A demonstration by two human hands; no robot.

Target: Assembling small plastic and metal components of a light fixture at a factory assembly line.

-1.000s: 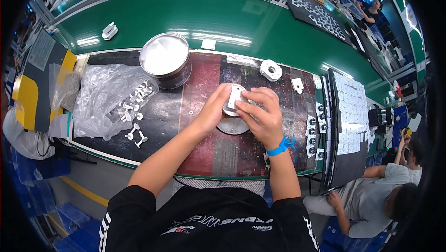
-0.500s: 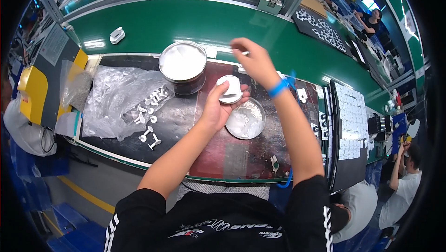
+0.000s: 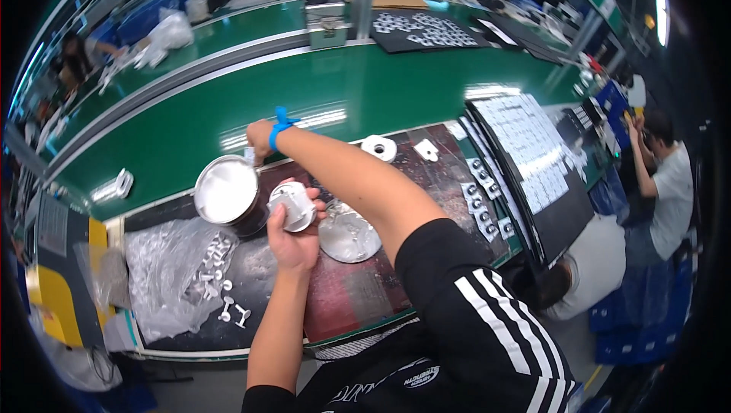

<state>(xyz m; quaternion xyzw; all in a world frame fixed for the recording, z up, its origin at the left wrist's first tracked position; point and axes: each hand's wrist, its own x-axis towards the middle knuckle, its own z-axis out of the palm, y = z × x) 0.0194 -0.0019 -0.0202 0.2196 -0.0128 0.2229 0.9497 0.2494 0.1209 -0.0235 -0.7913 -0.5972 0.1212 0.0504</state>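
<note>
My left hand (image 3: 295, 242) is closed around a round white plastic part (image 3: 298, 204) with a flat raised piece on it. Reaching across to the left, my right hand (image 3: 260, 137) is at the far right rim of a tub (image 3: 227, 191) with a white top surface. Its fingers point downward and are mostly hidden, so I cannot tell whether they hold anything. A blue band circles that wrist. Just right of my left hand, a shallow round dish (image 3: 354, 239) with whitish smears lies on the dark red work mat (image 3: 335, 310).
A clear plastic bag (image 3: 164, 280) and small white spool-shaped parts (image 3: 241, 314) lie left. A white part with a hole (image 3: 378, 149), a flat white piece (image 3: 427, 150), small dark-and-white parts (image 3: 481, 207) and stacked black boards (image 3: 514, 177) are right. Several people work around.
My view has turned to the right. My right hand has moved left from above the dish to beside the tub. My left hand still holds the white part, now nearer the tub.
</note>
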